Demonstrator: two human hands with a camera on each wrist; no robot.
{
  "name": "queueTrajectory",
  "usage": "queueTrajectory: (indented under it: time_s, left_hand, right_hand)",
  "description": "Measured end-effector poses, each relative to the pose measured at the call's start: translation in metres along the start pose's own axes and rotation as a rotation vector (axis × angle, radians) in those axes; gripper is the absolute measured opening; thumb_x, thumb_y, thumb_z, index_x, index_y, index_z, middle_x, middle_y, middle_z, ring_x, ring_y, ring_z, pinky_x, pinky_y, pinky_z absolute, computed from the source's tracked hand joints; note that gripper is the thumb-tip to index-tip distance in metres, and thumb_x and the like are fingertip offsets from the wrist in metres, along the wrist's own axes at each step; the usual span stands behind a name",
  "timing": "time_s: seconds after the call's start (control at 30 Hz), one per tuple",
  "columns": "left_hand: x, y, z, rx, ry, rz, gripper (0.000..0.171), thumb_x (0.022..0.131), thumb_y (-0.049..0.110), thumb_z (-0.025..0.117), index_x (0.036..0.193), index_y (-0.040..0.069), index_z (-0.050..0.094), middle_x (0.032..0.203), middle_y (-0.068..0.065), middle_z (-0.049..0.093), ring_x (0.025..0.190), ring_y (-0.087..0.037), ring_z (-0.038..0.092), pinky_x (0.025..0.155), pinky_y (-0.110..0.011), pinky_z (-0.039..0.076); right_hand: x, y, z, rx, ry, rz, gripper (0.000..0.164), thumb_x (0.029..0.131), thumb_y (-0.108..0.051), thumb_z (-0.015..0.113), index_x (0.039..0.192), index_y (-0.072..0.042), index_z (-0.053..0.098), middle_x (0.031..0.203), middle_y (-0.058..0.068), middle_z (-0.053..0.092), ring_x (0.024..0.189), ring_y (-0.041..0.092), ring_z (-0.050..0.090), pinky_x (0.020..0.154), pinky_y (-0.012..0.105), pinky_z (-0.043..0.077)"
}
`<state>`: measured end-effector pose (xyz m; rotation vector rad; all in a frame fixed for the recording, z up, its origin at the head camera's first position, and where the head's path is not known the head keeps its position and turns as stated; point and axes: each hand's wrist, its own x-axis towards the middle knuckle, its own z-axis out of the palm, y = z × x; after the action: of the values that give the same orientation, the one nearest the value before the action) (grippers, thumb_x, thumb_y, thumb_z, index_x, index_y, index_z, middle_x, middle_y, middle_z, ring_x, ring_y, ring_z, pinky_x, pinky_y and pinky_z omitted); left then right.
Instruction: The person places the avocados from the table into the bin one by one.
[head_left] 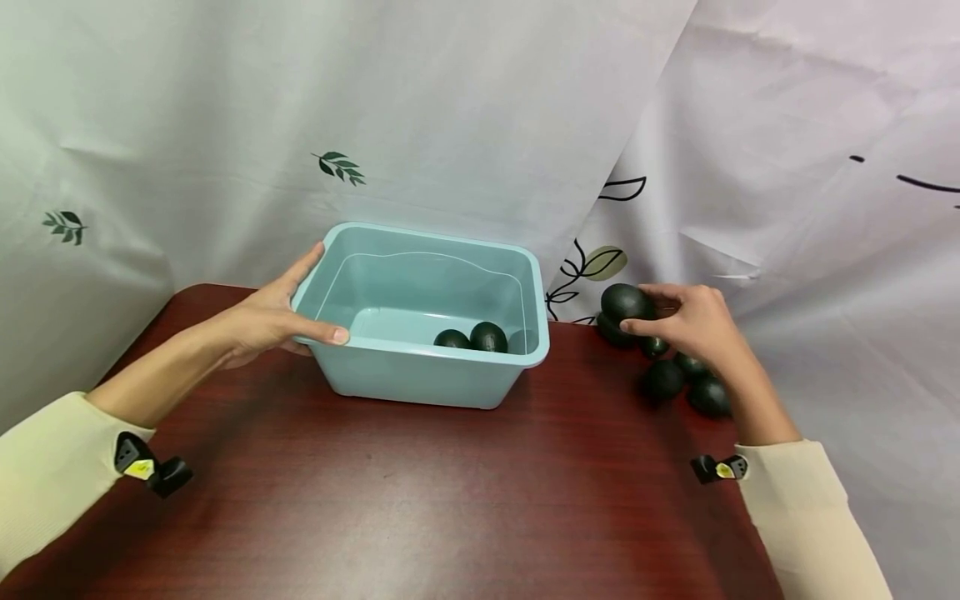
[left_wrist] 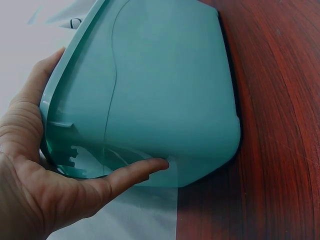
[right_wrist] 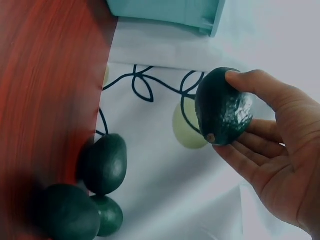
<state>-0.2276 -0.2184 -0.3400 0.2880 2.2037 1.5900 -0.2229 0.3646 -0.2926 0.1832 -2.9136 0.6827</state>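
The right hand (head_left: 686,321) has its fingers bent partway round one avocado (right_wrist: 223,106), thumb on one side and fingertips on the other, opened only as wide as the fruit. Just below and beside this hand, more avocados (head_left: 663,381) lie close together on the counter (head_left: 450,483). From the head view I cannot tell whether the held one touches the one beneath it; the right wrist view shows a gap between it and its neighbours. Well to the left of the right hand stands the tub (head_left: 408,379), with two avocados (head_left: 489,337) inside. The left hand (head_left: 262,321) is spread wide across the tub's left end and grips the rim, thumb over the near edge.

To do this well, I would lift straight up first, so the fruit clears the pile below the fingers and sets nothing rolling. The skin looks smooth and glossy in places, so the grip should stay across the middle, firm enough against slipping yet light enough not to bruise. Any move leftward needs height over the tub's right wall, and the left hand does best by steadying the rim without tipping it.
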Motion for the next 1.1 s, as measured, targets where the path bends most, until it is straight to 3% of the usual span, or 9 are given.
queueTrajectory:
  time_s: [0.17,0.27,0.33,0.4,0.53,0.7,0.9,1.1]
  left_hand:
    - [0.0,0.001,0.0,0.001,0.001,0.002,0.141,0.094,0.018,0.09,0.177,0.049,-0.019,0.184,-0.021,0.014,0.157,-0.052,0.038,0.104,-0.075,0.06]
    - [0.0,0.0,0.0,0.003,-0.003,0.005,0.141,0.094,0.018,0.09,0.177,0.048,-0.02,0.184,-0.021,0.013,0.157,-0.052,0.038,0.103,-0.075,0.061]
    - [0.0,0.0,0.0,0.0,-0.005,0.002,0.141,0.094,0.018,0.09,0.177,0.048,-0.02,0.184,-0.021,0.013,0.157,-0.052,0.038,0.104,-0.074,0.061]
    - [0.0,0.0,0.0,-0.001,-0.005,-0.002,0.141,0.094,0.018,0.09,0.177,0.048,-0.02,0.184,-0.021,0.014,0.157,-0.052,0.038,0.104,-0.074,0.061]
    - [0.0,0.0,0.0,-0.005,-0.003,-0.007,0.141,0.094,0.017,0.09,0.177,0.049,-0.02,0.184,-0.02,0.015,0.157,-0.051,0.038,0.105,-0.074,0.061]
    - [0.001,0.0,0.0,0.002,-0.003,0.001,0.141,0.094,0.018,0.09,0.177,0.049,-0.019,0.184,-0.021,0.015,0.156,-0.051,0.038,0.105,-0.075,0.06]
    - [0.001,0.001,0.0,0.008,-0.001,-0.003,0.141,0.095,0.018,0.09,0.177,0.049,-0.02,0.185,-0.02,0.014,0.157,-0.051,0.038,0.105,-0.075,0.06]
    - [0.001,0.001,-0.001,0.013,-0.001,-0.002,0.14,0.095,0.018,0.089,0.177,0.049,-0.02,0.185,-0.021,0.012,0.157,-0.051,0.038,0.105,-0.075,0.06]
  right_hand:
    - [0.006,-0.01,0.003,-0.009,0.038,-0.041,0.069,0.085,-0.049,0.099,0.142,-0.013,0.08,0.114,0.015,0.087,0.088,0.008,0.079,0.077,0.014,0.051]
    - [0.009,-0.015,0.006,0.007,0.042,-0.045,0.066,0.085,-0.048,0.099,0.14,-0.015,0.082,0.114,0.014,0.087,0.092,0.017,0.08,0.064,0.024,0.057]
    - [0.011,-0.018,0.007,0.004,0.041,-0.048,0.067,0.085,-0.048,0.099,0.141,-0.017,0.081,0.117,0.015,0.087,0.095,0.023,0.081,0.063,0.027,0.058]
    - [0.014,-0.021,0.008,0.009,0.04,-0.047,0.068,0.085,-0.047,0.099,0.142,-0.016,0.08,0.12,0.015,0.086,0.099,0.029,0.082,0.067,0.029,0.06]
    - [0.019,-0.027,0.009,0.003,0.036,-0.058,0.073,0.085,-0.048,0.099,0.145,-0.013,0.078,0.126,0.017,0.085,0.112,0.034,0.084,0.092,0.031,0.056]
    - [0.024,-0.032,0.009,0.029,0.024,-0.06,0.075,0.085,-0.048,0.099,0.147,-0.012,0.077,0.131,0.02,0.082,0.115,0.036,0.083,0.096,0.039,0.059]
    - [0.028,-0.036,0.011,0.057,0.039,-0.074,0.074,0.085,-0.045,0.099,0.147,-0.011,0.077,0.134,0.02,0.081,0.115,0.036,0.084,0.087,0.018,0.053]
    - [0.032,-0.042,0.01,0.074,0.04,-0.067,0.073,0.085,-0.045,0.099,0.147,-0.014,0.077,0.136,0.019,0.081,0.116,0.035,0.083,0.093,0.031,0.056]
